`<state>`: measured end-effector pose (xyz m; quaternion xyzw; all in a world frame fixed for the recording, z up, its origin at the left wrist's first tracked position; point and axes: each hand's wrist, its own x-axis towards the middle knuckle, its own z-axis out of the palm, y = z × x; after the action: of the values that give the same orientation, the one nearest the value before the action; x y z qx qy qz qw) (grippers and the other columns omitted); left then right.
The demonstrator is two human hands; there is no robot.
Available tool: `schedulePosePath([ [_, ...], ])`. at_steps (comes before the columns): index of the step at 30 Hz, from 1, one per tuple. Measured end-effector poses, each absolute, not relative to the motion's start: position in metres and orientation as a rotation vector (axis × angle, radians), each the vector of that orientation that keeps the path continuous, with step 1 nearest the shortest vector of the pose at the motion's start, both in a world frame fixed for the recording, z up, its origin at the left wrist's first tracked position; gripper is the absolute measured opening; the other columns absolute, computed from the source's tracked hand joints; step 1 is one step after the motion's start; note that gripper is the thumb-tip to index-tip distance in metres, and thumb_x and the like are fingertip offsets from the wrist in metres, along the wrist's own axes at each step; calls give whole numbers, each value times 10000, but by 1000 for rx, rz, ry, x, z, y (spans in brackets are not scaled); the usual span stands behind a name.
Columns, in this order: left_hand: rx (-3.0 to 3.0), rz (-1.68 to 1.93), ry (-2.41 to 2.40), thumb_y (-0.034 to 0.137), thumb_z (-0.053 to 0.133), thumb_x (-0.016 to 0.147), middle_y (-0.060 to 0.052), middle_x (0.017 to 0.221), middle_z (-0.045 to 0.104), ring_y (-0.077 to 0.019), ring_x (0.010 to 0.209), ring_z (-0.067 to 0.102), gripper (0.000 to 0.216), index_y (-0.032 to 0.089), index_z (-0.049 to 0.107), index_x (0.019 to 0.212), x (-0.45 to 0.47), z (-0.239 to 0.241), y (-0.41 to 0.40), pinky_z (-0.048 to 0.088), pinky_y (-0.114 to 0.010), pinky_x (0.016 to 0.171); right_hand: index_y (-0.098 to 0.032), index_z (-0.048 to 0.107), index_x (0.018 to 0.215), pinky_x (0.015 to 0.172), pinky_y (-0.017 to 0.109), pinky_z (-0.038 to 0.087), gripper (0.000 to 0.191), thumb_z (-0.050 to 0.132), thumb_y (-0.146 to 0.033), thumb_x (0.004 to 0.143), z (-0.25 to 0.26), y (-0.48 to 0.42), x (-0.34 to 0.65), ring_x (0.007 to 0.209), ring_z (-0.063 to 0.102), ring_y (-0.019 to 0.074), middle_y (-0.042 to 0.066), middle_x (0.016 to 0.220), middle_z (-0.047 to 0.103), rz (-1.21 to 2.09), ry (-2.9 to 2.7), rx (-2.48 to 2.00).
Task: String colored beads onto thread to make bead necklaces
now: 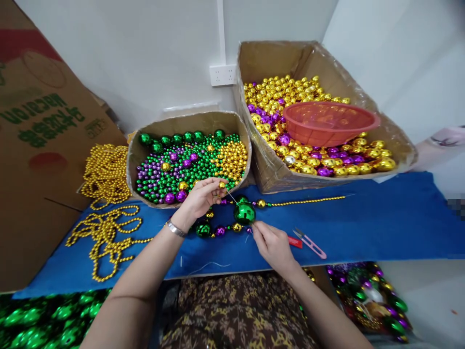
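My left hand (205, 198) pinches a small gold bead (222, 185) in front of the bead box. A thin straight strand or needle runs from it down to a large shiny green bead (244, 212). Just below that bead, my right hand (273, 245) is closed, its fingertips near the bead string; what they grip is hidden. Between my hands a string of green, gold and purple beads (220, 230) lies in a loop on the blue cloth (363, 228). From it a strand of tiny gold beads (308, 200) stretches right.
A cut cardboard box (132, 182) holds green, purple and gold beads. Behind it stands a larger box (267, 174) with a red basket (330, 123). Gold bead chains (109, 232) lie left. Pink thread snips (310, 243) and a red piece (295, 242) lie right.
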<state>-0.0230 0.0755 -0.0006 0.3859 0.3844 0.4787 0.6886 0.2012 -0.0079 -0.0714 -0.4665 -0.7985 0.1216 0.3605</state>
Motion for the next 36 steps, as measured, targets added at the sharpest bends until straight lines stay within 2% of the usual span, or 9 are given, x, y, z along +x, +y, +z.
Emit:
schedulePosePath([
  [11,825,1087,908,298,737,769,-52,716,666,-112,641,619,250,107,715,929,-16,-6,63,481,-195,542,-184,603,825,613,230,409,282,384,-221,998,-78,-7,204,609,628,137,23,668,663,231,-2097,-1224],
  [17,790,1096,912,322,772,728,-58,725,675,-113,646,621,279,104,719,894,-6,-8,55,495,-195,551,-182,627,904,628,237,435,279,368,-216,1001,-88,-12,207,636,640,145,35,712,685,222,-2110,-1204],
  [29,688,1108,891,316,766,739,-47,689,657,-95,620,611,276,91,705,887,-4,-13,54,493,-178,554,-181,604,833,618,231,436,279,380,-216,995,-84,-15,212,607,618,134,27,673,652,274,-2084,-1227],
  [36,999,1130,1003,378,740,762,-39,767,659,-113,674,607,304,135,692,939,-3,-19,49,502,-211,597,-186,623,871,616,235,439,289,365,-225,994,-93,-14,213,621,645,152,37,689,676,234,-2128,-1269],
])
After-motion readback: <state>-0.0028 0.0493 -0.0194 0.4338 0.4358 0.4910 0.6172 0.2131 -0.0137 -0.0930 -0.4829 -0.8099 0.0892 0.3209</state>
